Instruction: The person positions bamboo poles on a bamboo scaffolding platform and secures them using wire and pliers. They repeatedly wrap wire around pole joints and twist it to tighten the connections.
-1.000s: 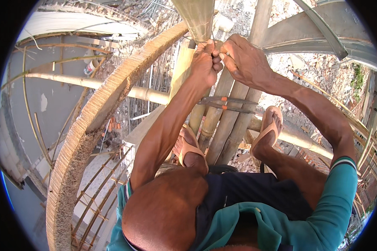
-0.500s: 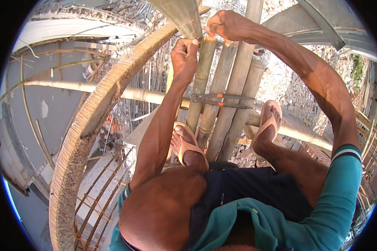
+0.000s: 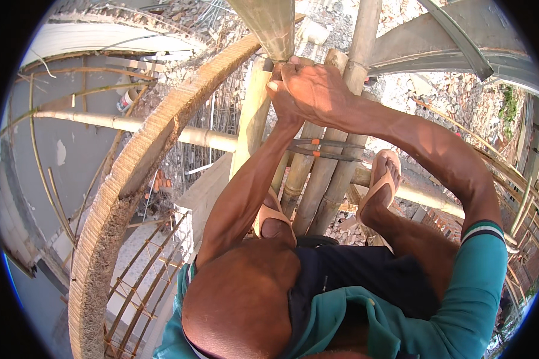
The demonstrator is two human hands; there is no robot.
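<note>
My right hand (image 3: 317, 90) is closed, its fingers bent over beside the foot of a thick upright bamboo pole (image 3: 269, 27). Pressed against it from the left is my left hand (image 3: 286, 106), also closed and partly covered. Whatever the fingers pinch at the pole is hidden between them. Below the hands, long-handled pincers (image 3: 332, 149) with orange bands lie across several bamboo poles (image 3: 323, 179) set side by side; their jaw end is partly behind my left forearm.
A curved, rough-edged slab (image 3: 126, 173) sweeps along my left. My sandalled feet rest near a crosswise bamboo pole (image 3: 206, 137). Thin rods tied in a grid (image 3: 144, 287) stand at lower left. Rubble (image 3: 425, 113) lies far below, and a grey metal strip (image 3: 461, 42) hangs at upper right.
My right hand has come down and left from the bamboo pole ends to meet my left hand. The left hand has shifted slightly right and down. The pincers stay on the poles.
</note>
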